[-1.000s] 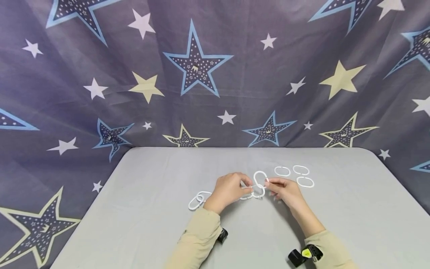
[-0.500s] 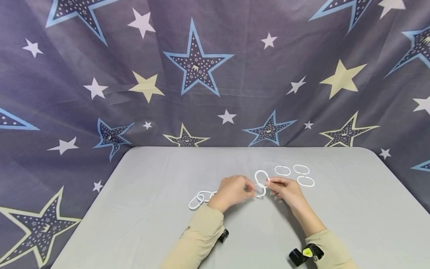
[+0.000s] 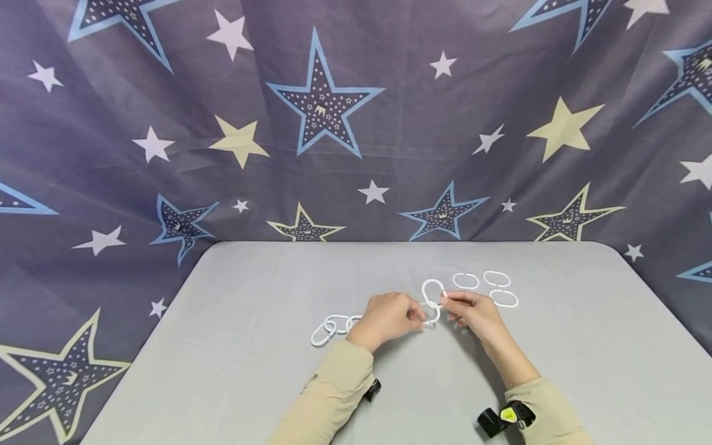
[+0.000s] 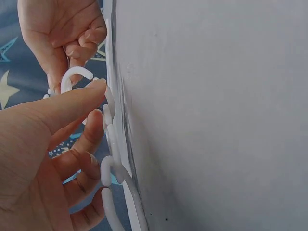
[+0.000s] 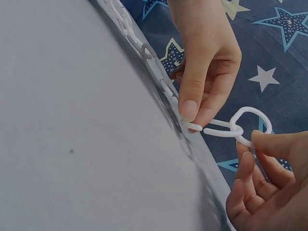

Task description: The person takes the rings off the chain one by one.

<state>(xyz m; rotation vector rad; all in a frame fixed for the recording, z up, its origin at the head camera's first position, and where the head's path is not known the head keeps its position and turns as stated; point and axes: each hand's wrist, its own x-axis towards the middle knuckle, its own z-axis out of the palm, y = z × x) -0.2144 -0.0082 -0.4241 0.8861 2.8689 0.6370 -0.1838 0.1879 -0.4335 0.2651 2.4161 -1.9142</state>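
My left hand (image 3: 389, 318) pinches a white plastic chain link (image 5: 219, 133) between thumb and forefinger. A small gap in that link shows beside the thumb in the right wrist view. Threaded through its other end is a second white link (image 5: 248, 109), pinched by my right hand (image 3: 473, 312) with thumb and fingers and standing up above the first. To the left, a chain of joined white links (image 3: 318, 344) lies on the table and passes behind my left hand, which hides part of it. In the left wrist view, some links (image 4: 107, 207) run below the left fingers.
Three loose white oval links, a near-left one (image 3: 466, 287), a far one (image 3: 497, 272) and a near-right one (image 3: 504, 306), lie beyond my right hand on the grey table (image 3: 250, 383). A star-patterned cloth (image 3: 389, 123) rises behind the table's far edge.
My left hand has shifted slightly right, its fingertips moving onto the end link, and more of the chain shows behind its wrist. The right hand stays nearly still, holding its link.
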